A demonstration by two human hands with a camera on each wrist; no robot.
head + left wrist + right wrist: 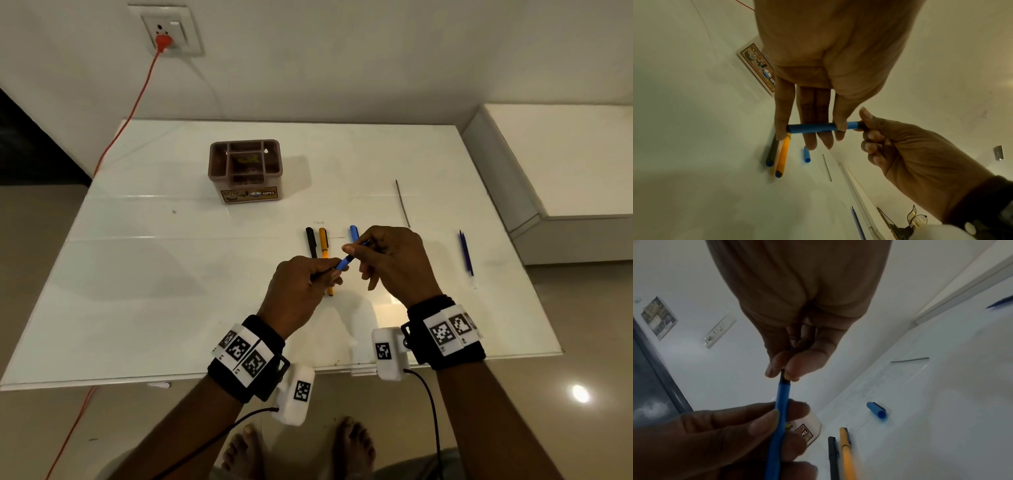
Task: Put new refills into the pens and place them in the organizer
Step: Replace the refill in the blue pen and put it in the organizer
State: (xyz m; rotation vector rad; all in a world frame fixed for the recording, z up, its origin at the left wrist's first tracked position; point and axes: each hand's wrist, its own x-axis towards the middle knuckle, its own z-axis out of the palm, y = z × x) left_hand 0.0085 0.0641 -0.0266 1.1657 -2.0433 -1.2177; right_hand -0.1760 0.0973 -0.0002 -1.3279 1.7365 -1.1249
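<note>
My left hand (310, 274) grips the barrel of a blue pen (343, 263) above the white table; the same pen (812, 128) (780, 410) shows in both wrist views. My right hand (373, 251) pinches the dark tip section (782, 374) at the barrel's end between thumb and forefinger. The blue cap (354, 233) lies on the table behind my hands. A black pen (311, 241) and an orange pen (323, 245) lie side by side near my left hand. Two blue refills (466, 253) lie to the right. The brown organizer (245, 169) stands at the back.
A thin grey used refill (402, 204) lies at the back right of the table (154, 291). An orange cable (130, 113) runs from a wall socket (166, 32) down past the table's left edge. A white ledge (565, 164) borders the right side.
</note>
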